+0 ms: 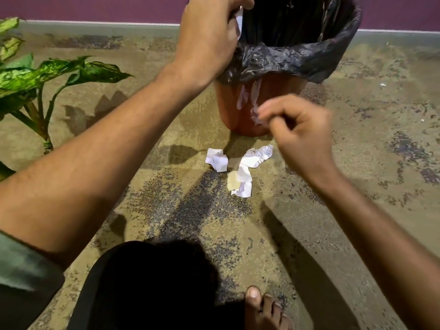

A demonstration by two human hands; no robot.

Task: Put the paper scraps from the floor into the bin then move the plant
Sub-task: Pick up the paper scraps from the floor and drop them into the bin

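An orange-brown bin (229, 108) with a black plastic liner (297, 60) stands on the floor by the wall. My left hand (209, 36) is at the bin's left rim, shut on a white paper scrap (239, 21) held over the opening. My right hand (297, 129) hovers low in front of the bin, fingers pinched on a small blurred white scrap (256, 116). On the floor below lie a folded white scrap (217, 160), a crumpled printed scrap (258, 155) and a white-and-yellowish scrap (240, 184). The leafy green plant (35, 75) stands at the far left.
The speckled stone floor (357, 186) runs to a purple wall (95, 8) behind the bin. My dark-clad knee (147, 282) and bare toes (264, 308) are at the bottom. Tiny white bits (382, 84) lie to the bin's right.
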